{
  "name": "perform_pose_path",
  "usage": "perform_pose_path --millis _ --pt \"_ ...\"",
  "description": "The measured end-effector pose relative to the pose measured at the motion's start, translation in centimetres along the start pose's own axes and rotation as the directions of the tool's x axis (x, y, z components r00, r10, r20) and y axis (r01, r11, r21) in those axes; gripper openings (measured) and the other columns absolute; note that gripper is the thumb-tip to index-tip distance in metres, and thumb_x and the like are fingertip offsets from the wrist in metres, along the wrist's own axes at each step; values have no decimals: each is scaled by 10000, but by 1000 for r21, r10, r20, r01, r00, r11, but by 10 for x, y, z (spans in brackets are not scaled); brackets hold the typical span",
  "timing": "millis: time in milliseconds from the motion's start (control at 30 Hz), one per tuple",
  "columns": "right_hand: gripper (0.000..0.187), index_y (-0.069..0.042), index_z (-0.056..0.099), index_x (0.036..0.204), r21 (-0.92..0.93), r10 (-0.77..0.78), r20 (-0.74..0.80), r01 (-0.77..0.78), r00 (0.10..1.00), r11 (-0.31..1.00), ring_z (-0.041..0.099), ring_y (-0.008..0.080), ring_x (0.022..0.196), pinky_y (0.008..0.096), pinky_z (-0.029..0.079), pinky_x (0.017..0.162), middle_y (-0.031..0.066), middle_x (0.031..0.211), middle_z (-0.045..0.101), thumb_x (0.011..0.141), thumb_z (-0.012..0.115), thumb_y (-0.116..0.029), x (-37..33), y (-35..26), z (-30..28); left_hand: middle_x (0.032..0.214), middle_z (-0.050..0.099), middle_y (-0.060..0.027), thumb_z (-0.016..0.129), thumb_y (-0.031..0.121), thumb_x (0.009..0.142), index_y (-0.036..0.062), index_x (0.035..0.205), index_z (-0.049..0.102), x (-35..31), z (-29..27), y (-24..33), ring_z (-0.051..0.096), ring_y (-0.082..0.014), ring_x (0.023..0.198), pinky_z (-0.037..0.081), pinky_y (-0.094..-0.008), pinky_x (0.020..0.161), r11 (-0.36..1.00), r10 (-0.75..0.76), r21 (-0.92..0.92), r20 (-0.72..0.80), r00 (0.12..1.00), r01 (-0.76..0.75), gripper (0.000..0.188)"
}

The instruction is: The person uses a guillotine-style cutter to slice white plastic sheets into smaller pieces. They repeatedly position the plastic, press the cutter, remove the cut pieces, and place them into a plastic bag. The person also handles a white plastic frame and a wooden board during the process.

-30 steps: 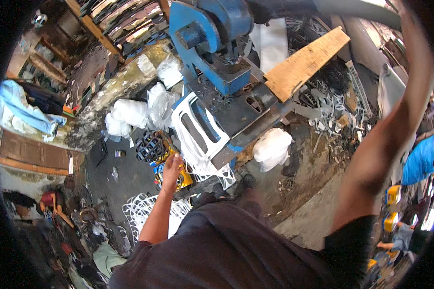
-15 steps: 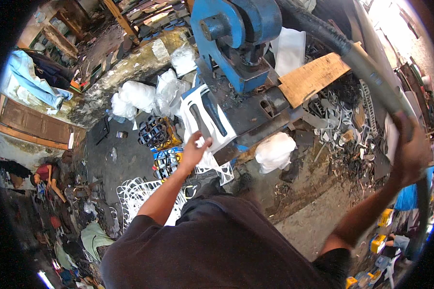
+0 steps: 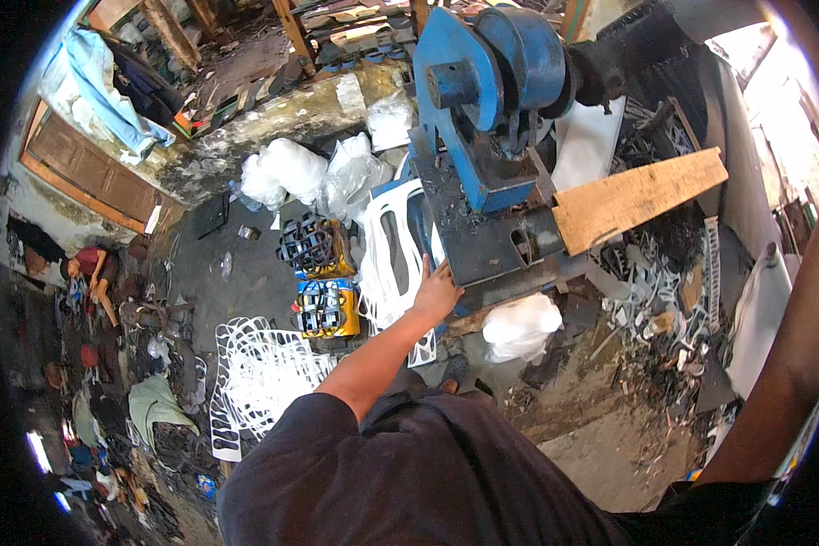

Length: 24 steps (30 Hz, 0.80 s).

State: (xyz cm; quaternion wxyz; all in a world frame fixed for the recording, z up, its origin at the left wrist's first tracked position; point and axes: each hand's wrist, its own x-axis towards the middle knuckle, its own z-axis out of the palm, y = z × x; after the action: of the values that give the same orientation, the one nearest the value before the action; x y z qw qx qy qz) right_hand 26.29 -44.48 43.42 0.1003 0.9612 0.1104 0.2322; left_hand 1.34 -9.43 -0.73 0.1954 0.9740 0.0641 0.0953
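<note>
Fingers (image 3: 443, 271) of the left hand (image 3: 435, 297) extend, gripping nothing visible, by the press bed's (image 3: 469, 255) edge, beside the white cut-out sheet (image 3: 379, 273); best kept outside the blue press (image 3: 464, 150); right hand unseen

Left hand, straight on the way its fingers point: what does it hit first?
Probably the dark metal bed of the blue press; its near corner shows right by the left hand. Depth is unclear, so they may already touch.

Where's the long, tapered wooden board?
In the head view, the wooden board lies just right of the blue metal press, above and right of a lumpy white bag.
</note>
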Motion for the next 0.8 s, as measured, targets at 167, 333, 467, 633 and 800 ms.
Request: perform_pose_path --millis 167,333,467,633,800 --pt "509 -80 637 1257 -45 -2 -38 0 999 999 633 252 1113 417 482 964 128 1159 690 939 666 -477 -2 18 -8 1163 624 -142 606 212 938 -25 1094 715 7 -10 16 546 -294 1244 177 -656 1196 985 1 167 200 980 -35 304" --pt "481 -59 627 1246 49 -165 -248 183 955 982 630 239 1106 412 488 954 127 1132 692 949 680 -434 17 -30 -10 1075 663 -172 610 256 851 27 958 740 -31 -18 -4 563 -320 1182 278 -617 1154 942 -66 335 183 981 0 284" --pt "460 -43 619 1237 455 -146 -376 319 915 831 628 229 1100 409 493 946 126 1111 693 956 691 -400 -53 -100 -28 1109 656 -217 622 200 839 4 1196 600 -16 0 23 593 -388 1161 322 -578 1132 999 41 -2 124 991 -41 408" --pt "699 37 576 1259 588 -433 776 -774 458 234 609 280 1112 396 483 959 170 1194 629 862 774 -502 -261 -207 247 1088 652 -227 609 171 845 -8 1119 592 -54 -24 54 605 -413 1107 377 -573 1059 988 -98 -100 192 976 119 328" --pt "706 31 499 1360 174 -407 803 -825 435 -537 559 261 1206 439 428 1044 121 1316 578 866 814 -362 -329 -255 303 1137 661 -236 647 247 836 6 1146 606 -84 -30 59 600 -439 1119 384 -575 1038 951 -74 -240 442 894 197 395"
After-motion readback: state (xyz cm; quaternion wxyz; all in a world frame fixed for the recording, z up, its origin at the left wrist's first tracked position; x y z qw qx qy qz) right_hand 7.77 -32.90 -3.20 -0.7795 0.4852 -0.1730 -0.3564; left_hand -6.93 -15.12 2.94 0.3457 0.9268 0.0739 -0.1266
